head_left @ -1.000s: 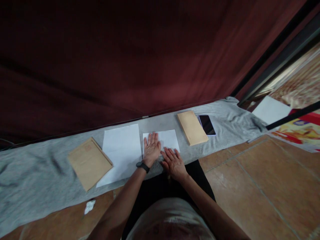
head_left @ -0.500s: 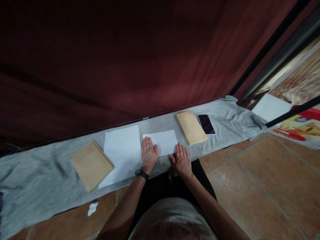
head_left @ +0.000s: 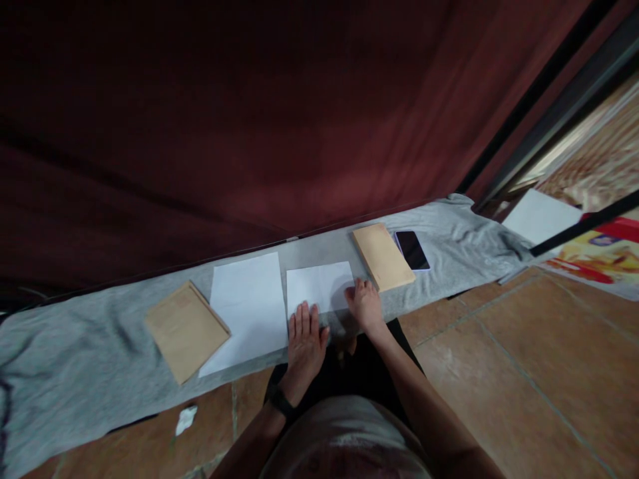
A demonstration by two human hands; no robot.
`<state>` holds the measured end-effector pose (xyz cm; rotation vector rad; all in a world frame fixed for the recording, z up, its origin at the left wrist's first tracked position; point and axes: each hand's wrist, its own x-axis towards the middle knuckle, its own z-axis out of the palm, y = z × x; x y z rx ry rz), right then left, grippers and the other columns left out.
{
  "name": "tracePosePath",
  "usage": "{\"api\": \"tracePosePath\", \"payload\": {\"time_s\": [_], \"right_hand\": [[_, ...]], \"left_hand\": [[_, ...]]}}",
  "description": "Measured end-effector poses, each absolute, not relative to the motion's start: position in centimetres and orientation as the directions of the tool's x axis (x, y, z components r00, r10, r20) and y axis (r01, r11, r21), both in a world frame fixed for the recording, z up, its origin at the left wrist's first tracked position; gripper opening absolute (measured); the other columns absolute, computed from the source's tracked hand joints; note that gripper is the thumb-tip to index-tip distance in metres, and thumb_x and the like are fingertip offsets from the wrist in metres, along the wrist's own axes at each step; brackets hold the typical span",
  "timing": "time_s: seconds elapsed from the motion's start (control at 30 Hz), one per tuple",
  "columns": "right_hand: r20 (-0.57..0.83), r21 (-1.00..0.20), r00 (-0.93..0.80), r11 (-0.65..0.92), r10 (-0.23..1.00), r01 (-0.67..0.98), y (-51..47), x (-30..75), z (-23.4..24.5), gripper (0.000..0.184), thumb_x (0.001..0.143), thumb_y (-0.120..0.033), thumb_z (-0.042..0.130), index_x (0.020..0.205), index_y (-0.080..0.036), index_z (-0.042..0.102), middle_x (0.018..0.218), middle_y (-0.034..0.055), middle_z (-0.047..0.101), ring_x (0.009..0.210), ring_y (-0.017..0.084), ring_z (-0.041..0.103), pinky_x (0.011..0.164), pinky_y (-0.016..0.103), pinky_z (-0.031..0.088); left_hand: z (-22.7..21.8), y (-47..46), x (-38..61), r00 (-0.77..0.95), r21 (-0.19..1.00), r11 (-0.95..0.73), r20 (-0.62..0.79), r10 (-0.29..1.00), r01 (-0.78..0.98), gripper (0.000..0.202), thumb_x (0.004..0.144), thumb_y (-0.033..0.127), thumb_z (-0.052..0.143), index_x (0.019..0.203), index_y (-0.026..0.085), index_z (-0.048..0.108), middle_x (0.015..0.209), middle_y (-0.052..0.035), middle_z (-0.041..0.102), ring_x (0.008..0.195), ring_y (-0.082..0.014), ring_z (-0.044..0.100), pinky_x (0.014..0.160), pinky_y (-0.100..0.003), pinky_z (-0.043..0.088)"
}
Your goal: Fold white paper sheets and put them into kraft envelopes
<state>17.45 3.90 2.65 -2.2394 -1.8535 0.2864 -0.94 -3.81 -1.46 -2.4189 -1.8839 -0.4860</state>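
Note:
A half-size piece of white paper (head_left: 319, 283), seemingly folded, lies on the grey cloth in front of me. My left hand (head_left: 305, 342) is flat at its lower left corner, fingers stretched out and the tips on the paper's near edge. At the right edge, my right hand (head_left: 366, 305) has its fingers bent, with the thumb over the paper's side; the edge appears pinched there, though the fingertips are partly hidden. To the left lies a larger white sheet (head_left: 247, 306), its left side partly under a brown envelope (head_left: 184, 332).
A grey cloth (head_left: 90, 339) covers the long narrow surface. A stack of tan envelopes (head_left: 382, 256) lies right of the paper, beside a phone (head_left: 412, 250). A dark red panel (head_left: 279, 133) rises behind. A crumpled white scrap (head_left: 186, 420) is on the tiled floor (head_left: 499, 372).
My left hand has slid back toward me, off most of the paper. My right hand has gone from flat with straight fingers to bent fingers at the paper's right edge.

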Motion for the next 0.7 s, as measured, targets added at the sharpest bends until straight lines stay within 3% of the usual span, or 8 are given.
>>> {"api": "tracePosePath", "payload": {"time_s": [0.17,0.47,0.7], "right_hand": [[-0.05,-0.356,0.227,-0.229,0.973,0.906,4.6,17.5,2.1,0.029,0.095,-0.032,0.06,0.116,-0.012,0.058,0.108,0.0156,0.071,0.105,0.025,0.066,0.089,0.031,0.046],[-0.027,-0.495,0.186,-0.175,0.982,0.851,4.8,19.3,1.7,0.013,0.095,-0.028,0.059,0.095,-0.019,0.068,0.093,0.0068,0.076,0.087,0.019,0.072,0.071,0.024,0.046],[-0.002,-0.475,0.182,-0.161,0.983,0.865,4.4,19.0,1.6,0.018,0.097,-0.027,0.054,0.099,-0.019,0.07,0.094,0.008,0.076,0.084,0.019,0.072,0.071,0.024,0.047]], "left_hand": [[-1.1,-4.1,-0.7,0.207,0.146,-0.248,0.247,0.947,0.958,0.06,0.1,0.035,0.045,0.154,0.013,0.036,0.162,-0.0191,0.03,0.152,-0.0347,0.022,0.121,-0.058,0.026],[-0.2,-3.9,-0.2,0.219,0.194,-0.251,0.171,0.961,0.948,0.06,0.099,0.044,0.044,0.153,0.02,0.039,0.161,-0.0136,0.034,0.152,-0.0332,0.024,0.122,-0.062,0.019],[-0.5,-2.9,1.1,0.286,0.229,-0.317,0.16,0.945,0.92,0.06,0.1,0.041,0.039,0.155,0.016,0.036,0.161,-0.0107,0.036,0.153,-0.0275,0.024,0.124,-0.053,0.02]]}}
